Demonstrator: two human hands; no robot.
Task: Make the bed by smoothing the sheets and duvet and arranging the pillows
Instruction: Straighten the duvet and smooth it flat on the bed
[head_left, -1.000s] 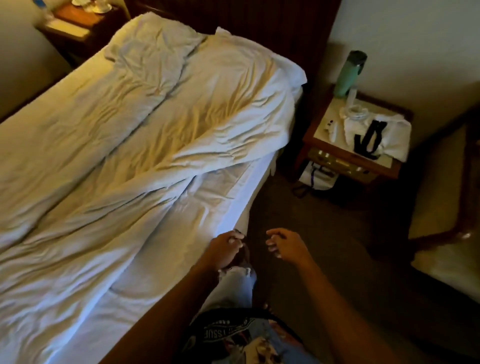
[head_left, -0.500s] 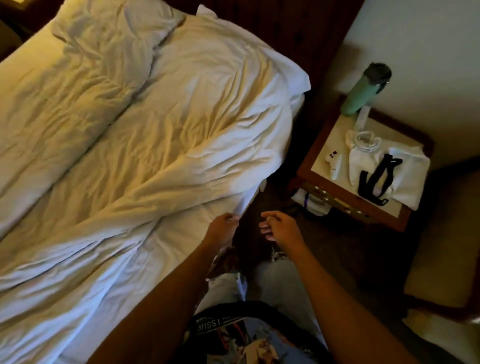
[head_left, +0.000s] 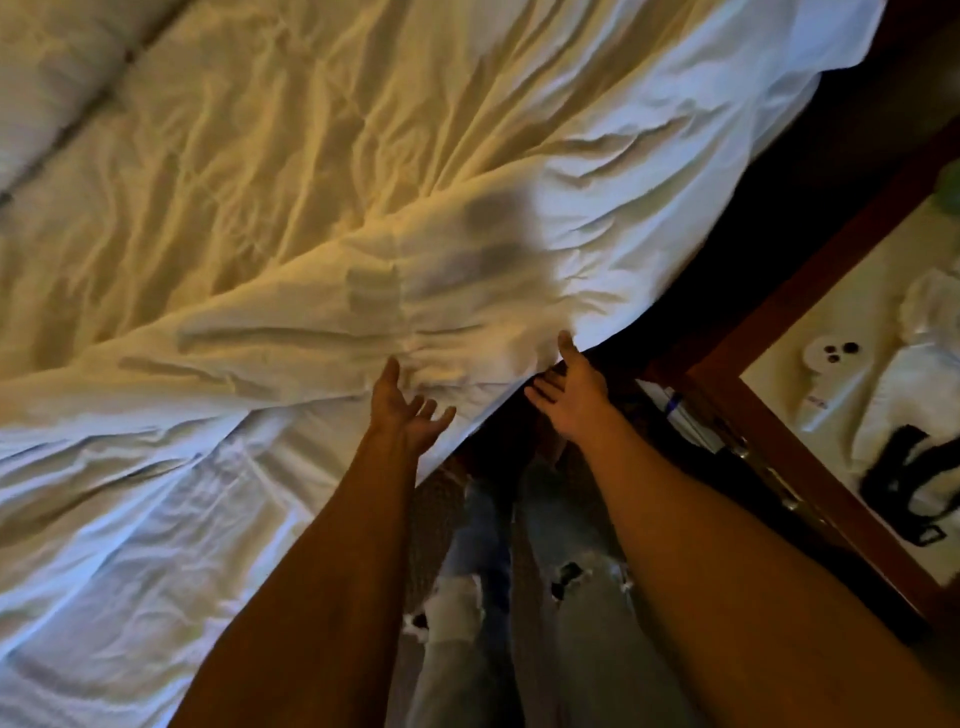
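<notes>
Duvet (head_left: 322, 197): white woven cloth, matt, heavily creased. Sheet (head_left: 130, 545) below it: thinner white cloth, matt, finer wrinkles. Nightstand (head_left: 810, 467): dark reddish wood frame, semi-gloss; pale top panel, smooth. Controller (head_left: 826, 364) on it: white plastic, smooth. Jeans (head_left: 571, 649): faded denim, frayed at the rips.

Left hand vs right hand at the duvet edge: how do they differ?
The left hand lies over the bed, thumb touching the wrinkled white duvet. The right hand sits off the mattress edge, thumb up at the duvet's overhanging hem. Both are open, fingers spread, gripping nothing.
</notes>
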